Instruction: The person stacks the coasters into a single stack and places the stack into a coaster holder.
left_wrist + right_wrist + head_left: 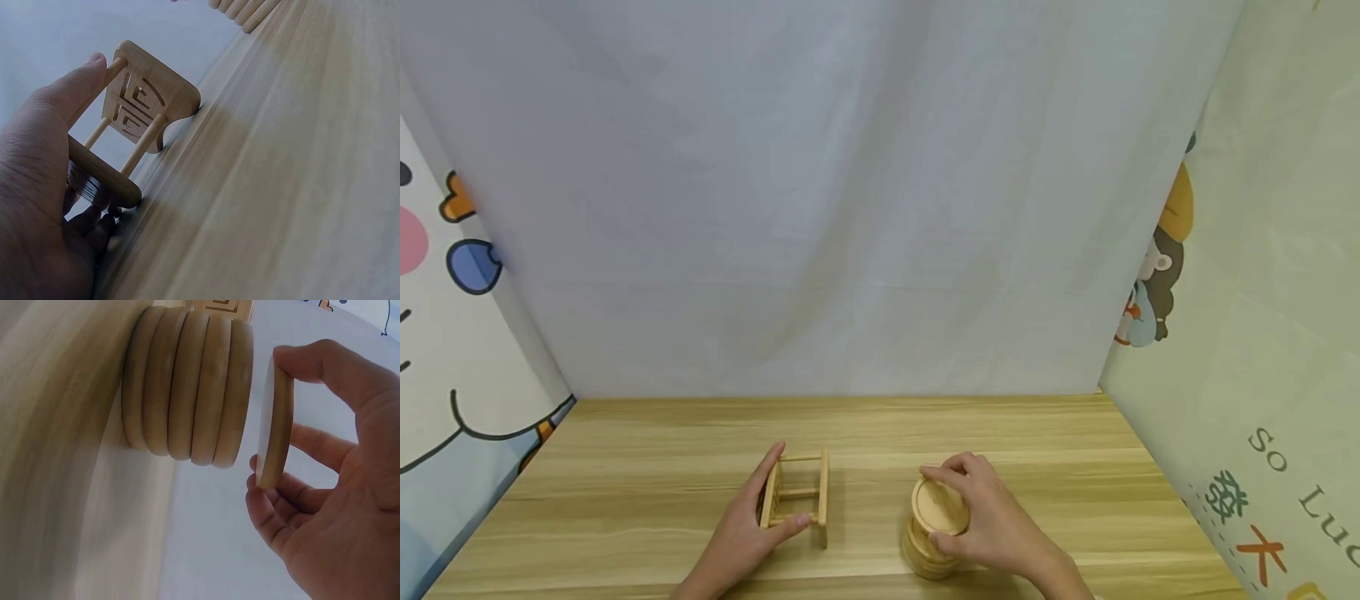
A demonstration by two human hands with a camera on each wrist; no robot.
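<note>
A small wooden rack [823,500] stands left of centre on the table, two panels joined by thin rods. My left hand [737,533] grips it from the left; in the left wrist view its thumb lies along a rod and its other fingers are beside the near panel [103,172]. A cut-out pattern marks the far panel [147,90]. To the right, my right hand [1000,525] pinches a round wooden coaster [942,507] by its edge. Below that coaster stands a stack of several similar coasters [187,387], with a gap showing between them in the right wrist view.
The wood-grain table [647,467] ends at a pale hanging cloth [850,208] at the back. Printed sheets with cartoon figures close off the left side [460,350] and right side [1247,333].
</note>
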